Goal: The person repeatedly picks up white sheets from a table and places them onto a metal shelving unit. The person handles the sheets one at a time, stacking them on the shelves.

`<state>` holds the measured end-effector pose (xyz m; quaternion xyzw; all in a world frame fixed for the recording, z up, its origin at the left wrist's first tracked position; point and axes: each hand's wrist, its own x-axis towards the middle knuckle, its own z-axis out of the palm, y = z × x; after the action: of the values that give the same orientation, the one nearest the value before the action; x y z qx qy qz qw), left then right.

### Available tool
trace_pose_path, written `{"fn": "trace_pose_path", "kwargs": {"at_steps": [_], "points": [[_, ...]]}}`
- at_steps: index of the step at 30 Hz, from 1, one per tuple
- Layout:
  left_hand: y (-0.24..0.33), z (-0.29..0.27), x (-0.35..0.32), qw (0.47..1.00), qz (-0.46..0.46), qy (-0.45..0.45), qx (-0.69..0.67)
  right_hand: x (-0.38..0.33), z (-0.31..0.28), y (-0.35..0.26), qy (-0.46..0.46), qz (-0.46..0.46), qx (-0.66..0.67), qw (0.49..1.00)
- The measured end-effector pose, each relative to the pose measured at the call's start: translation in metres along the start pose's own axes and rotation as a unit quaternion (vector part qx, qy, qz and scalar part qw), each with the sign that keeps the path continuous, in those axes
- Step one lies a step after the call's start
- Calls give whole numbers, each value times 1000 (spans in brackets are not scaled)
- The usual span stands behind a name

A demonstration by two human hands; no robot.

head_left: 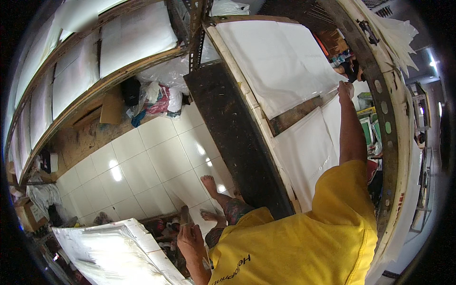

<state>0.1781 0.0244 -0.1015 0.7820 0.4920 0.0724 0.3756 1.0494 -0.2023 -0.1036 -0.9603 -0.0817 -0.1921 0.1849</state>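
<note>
My right arm reaches out to the far right, and my right hand (346,89) is closed at the right corner of a white cloth sheet (282,61). This sheet lies over a long wooden-edged table, with its corner pulled up slightly at my fingers. A second white sheet (306,147) lies nearer, under my outstretched arm. At the lower left, my left hand (191,241) is closed around a narrow brown wooden piece (184,214) whose end sticks up past the fingers. Its exact kind cannot be made out.
A dark board (237,137) runs along the table's left side. White sheets cover a curved-looking rack (137,35) at upper left. A stack of white sheets (109,251) stands at lower left. Bagged cloth (159,99) lies by the tiled floor (152,156). A metal beam (382,109) borders the right.
</note>
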Motion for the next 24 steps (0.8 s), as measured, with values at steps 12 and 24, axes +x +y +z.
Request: {"fn": "trace_pose_path", "kwargs": {"at_steps": [12,24], "points": [[8,-44,-90,985,-28,168,-40,-166,-8,-241,-191,-104,409,886],[-51,-91,-291,770,-257,583,47,-504,-110,-491,-498,-254,561,610]]}}
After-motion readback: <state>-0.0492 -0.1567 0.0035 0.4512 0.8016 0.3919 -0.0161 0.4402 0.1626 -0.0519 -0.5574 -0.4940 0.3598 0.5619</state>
